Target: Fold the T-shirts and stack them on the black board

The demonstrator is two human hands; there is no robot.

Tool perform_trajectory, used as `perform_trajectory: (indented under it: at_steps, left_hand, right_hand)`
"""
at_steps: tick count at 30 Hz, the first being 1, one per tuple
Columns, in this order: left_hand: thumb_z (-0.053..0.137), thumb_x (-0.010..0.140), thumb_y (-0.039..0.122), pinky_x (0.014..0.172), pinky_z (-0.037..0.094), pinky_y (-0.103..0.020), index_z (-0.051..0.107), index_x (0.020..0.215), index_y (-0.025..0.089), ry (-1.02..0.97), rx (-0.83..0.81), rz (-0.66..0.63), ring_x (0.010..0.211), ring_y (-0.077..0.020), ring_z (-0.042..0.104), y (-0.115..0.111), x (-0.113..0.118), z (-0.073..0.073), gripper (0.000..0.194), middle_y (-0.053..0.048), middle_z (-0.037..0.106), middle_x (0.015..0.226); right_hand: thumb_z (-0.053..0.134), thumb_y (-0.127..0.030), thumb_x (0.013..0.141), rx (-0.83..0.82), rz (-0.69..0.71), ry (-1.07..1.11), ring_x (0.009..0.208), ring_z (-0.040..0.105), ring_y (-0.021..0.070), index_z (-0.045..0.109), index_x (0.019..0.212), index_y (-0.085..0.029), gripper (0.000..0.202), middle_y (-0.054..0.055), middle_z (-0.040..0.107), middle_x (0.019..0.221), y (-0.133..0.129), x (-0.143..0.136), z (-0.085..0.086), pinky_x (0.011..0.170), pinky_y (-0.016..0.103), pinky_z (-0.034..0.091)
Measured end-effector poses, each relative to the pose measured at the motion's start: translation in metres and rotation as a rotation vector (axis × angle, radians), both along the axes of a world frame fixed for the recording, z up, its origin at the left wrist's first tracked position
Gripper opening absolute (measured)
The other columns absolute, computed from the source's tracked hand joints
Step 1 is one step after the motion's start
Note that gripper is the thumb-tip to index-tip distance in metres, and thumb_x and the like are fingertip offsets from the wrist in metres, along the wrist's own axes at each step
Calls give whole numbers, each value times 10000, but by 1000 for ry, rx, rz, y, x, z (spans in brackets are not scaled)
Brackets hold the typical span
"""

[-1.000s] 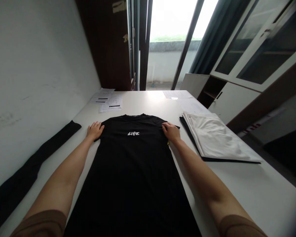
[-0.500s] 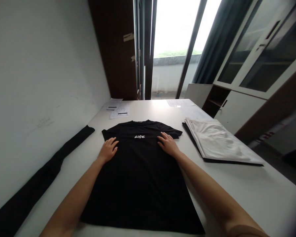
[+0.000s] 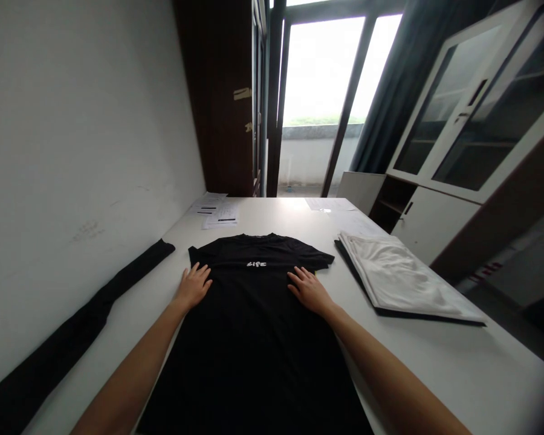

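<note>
A black T-shirt [image 3: 258, 338] lies spread flat on the white table [image 3: 272, 214], its collar at the far end and a small white print across the chest. My left hand [image 3: 194, 286] rests on the shirt's left edge just below the sleeve, fingers stretched out. On the opposite edge, below the right sleeve, my right hand [image 3: 309, 290] lies flat with its fingers spread. Both palms face down on the cloth. The shirt's bottom hem runs out of view.
A folded white cloth pile [image 3: 403, 275] with a black layer beneath sits at the right. Along the left wall [image 3: 86, 121] lies a long black cloth [image 3: 86, 320]. Paper sheets [image 3: 222, 212] rest at the far left corner. Cabinets [image 3: 453, 121] stand beyond at the right.
The head view has tipped up, so the table and shirt sit lower in the picture. Both hands have slid slightly nearer along the shirt's edges, staying flat.
</note>
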State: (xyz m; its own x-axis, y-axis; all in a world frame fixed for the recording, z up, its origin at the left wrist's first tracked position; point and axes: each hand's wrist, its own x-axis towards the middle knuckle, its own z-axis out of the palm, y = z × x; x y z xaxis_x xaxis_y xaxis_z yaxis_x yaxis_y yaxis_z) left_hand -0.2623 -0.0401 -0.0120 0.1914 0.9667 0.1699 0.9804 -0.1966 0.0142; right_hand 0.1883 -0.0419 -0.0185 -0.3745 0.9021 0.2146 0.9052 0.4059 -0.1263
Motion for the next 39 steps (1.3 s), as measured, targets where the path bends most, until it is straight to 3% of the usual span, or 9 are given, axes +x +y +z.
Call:
perform_trajectory:
  at_steps: [3,8,15,18,22,27,31,35,39]
  left_hand:
    - [396,1008,435,1267,119,-549,544,1472,322,-5,59,-91,1547,-289,213,-15,34,7,500,-23,415,1601]
    - [354,1009,582,1259,171,-532,351,1584,370,-75,-73,-238,1559,-276,176,-39,89,2,613,-9,260,1670]
    - [336,1015,611,1258,124,-556,251,1617,357,-83,-185,-307,1570,-284,92,-48,96,-1,659,-36,147,1696]
    - [354,1030,558,1248,94,-593,197,1631,322,-68,-214,-398,1571,-302,74,-85,110,9,665,-57,112,1701]
    - [414,1021,547,1254,66,-581,93,1641,324,-67,-294,-759,1571,-307,51,-152,137,30,733,-44,23,1707]
    - [407,1035,499,1260,58,-565,116,1642,306,-73,-339,-902,1568,-307,93,-180,148,53,701,-62,96,1704]
    - [400,1027,532,1246,97,-578,166,1634,273,-56,-334,-921,1559,-324,145,-183,159,65,700,-106,153,1697]
    - [482,955,643,1180,272,-538,414,1510,181,-11,-280,-996,1413,-347,420,-197,202,79,725,-178,439,1542]
    - [572,851,734,906,471,-449,613,1177,149,40,-231,-988,1051,-309,611,-212,257,74,671,-143,643,1137]
  right_hand:
    - [422,-511,1040,31,115,30,1527,251,301,478,1524,-273,542,96,331,1638,-8,-12,10,1202,539,284]
    - [384,-563,1043,-38,200,42,1541,212,275,414,1557,-308,574,77,281,1659,-18,-28,13,1220,550,227]
    - [387,-615,1022,-117,112,43,1542,208,279,417,1558,-304,620,78,293,1655,-24,-38,4,1232,541,180]
    - [409,-615,1012,-88,3,16,1533,222,328,449,1543,-295,621,98,313,1646,-29,-40,3,1216,550,204]
    - [468,-544,1001,-33,-72,12,1471,349,356,531,1488,-252,571,135,450,1564,-26,-37,6,1173,514,297]
    - [431,-486,1022,-42,-32,81,1457,382,274,555,1460,-243,515,92,502,1531,9,-15,8,1197,441,278]
    - [414,-557,1015,-155,-122,28,1496,303,325,485,1517,-196,622,145,404,1592,41,-4,8,1192,471,262]
    - [401,-591,1005,-205,-232,-75,1411,401,399,500,1501,-226,623,198,445,1540,57,-15,16,1103,540,343]
    - [364,-604,1007,-240,-275,-125,1308,492,425,431,1542,-262,639,227,466,1494,61,-25,23,1016,573,398]
